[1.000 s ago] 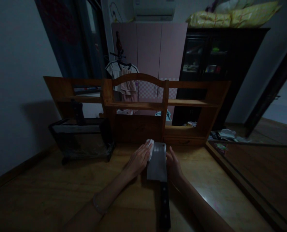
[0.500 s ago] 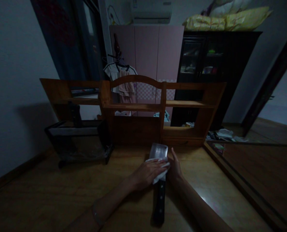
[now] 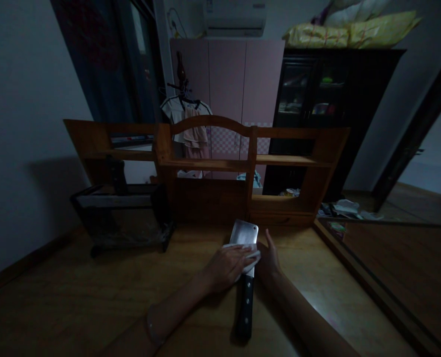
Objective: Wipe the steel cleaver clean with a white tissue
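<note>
My left hand (image 3: 227, 267) lies palm down, fingers angled rightward; my right hand (image 3: 268, 260) points its thumb (image 3: 270, 239) forward.

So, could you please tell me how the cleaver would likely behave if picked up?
The cleaver is likely stiff and fairly heavy for its size, given its broad metal blade. That flat blade should make rolling unlikely.

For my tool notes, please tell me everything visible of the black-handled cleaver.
The black-handled cleaver has a broad grey metal blade with a small hole near its far right corner, and silvery handle rivets. It points away over the yellowish wooden tabletop; resting contact is unclear. The left grip holds a white cloth on the blade; the right grip is beside it, contact unclear.
</note>
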The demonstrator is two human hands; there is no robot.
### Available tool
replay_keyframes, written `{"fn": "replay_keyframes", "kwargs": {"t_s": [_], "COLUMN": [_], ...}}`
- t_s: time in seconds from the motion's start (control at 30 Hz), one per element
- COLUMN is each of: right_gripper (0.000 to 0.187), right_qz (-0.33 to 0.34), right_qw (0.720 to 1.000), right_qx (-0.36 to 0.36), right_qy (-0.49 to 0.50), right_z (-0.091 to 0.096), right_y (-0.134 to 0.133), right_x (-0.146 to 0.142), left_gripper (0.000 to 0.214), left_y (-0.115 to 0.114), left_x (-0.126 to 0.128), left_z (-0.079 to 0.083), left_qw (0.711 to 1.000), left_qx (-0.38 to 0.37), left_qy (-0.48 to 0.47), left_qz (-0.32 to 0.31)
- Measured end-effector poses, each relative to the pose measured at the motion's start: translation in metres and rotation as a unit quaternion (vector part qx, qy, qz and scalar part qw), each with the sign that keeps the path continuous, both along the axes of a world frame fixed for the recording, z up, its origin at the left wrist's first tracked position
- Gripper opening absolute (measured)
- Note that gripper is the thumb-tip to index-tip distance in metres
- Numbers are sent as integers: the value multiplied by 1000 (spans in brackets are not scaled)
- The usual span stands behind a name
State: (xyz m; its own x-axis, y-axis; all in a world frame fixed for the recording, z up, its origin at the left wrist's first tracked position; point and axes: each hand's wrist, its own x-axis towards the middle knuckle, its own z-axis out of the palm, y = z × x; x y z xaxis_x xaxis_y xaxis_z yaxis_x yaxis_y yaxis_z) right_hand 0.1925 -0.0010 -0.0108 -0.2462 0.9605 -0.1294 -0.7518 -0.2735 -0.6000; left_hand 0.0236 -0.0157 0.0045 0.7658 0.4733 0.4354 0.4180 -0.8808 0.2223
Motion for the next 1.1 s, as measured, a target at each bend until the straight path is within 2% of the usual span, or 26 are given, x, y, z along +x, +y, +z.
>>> {"fn": "replay_keyframes", "kwargs": {"t_s": [0.13, 0.2, 0.33, 0.5, 0.6, 0.73, 0.83, 0.97, 1.03, 1.1], "right_gripper": [50, 46, 45, 48, 50, 51, 50, 50, 51, 51], "right_qz": [2, -5, -5, 1, 6, 6, -13, -18, -13, -11], "right_qw": [999, 998, 997, 999, 1000, 999, 997, 996, 995, 996], "right_qx": [-31, -46, -41, -30, -30, -16, -18, -21, -12, -5], "right_qy": [33, 41, 63, 38, 5, 52, 78, 88, 94, 90], "right_z": [5, 6, 3, -5, -7, -3, 2, 5, 6, 5], "right_y": [0, 0, 3, 5, 5, 4, 3, 0, -1, -1], "right_x": [-3, -4, -5, 1, 3, -1, -4, -6, -5, -5], "left_gripper": [46, 46, 46, 50, 50, 50, 45, 45, 46, 45], "left_y": [10, 13, 12, 1, 1, 6, 11, 13, 11, 8], "left_x": [-1, -2, -3, -3, -3, -6, -8, -9, -9, -9], "left_z": [-8, -12, -14, -7, -6, -8, -10, -10, -9, -7], "left_qw": [984, 975, 981, 994, 996, 998, 995, 985, 984, 988], "left_qx": [-6, -8, -14, -81, -77, -43, -17, -28, -24, -7], "left_qy": [-48, -68, -83, -65, -36, -55, -78, -94, -95, -94], "left_qz": [169, 212, 174, 36, -30, 1, 58, 142, 148, 124]}}
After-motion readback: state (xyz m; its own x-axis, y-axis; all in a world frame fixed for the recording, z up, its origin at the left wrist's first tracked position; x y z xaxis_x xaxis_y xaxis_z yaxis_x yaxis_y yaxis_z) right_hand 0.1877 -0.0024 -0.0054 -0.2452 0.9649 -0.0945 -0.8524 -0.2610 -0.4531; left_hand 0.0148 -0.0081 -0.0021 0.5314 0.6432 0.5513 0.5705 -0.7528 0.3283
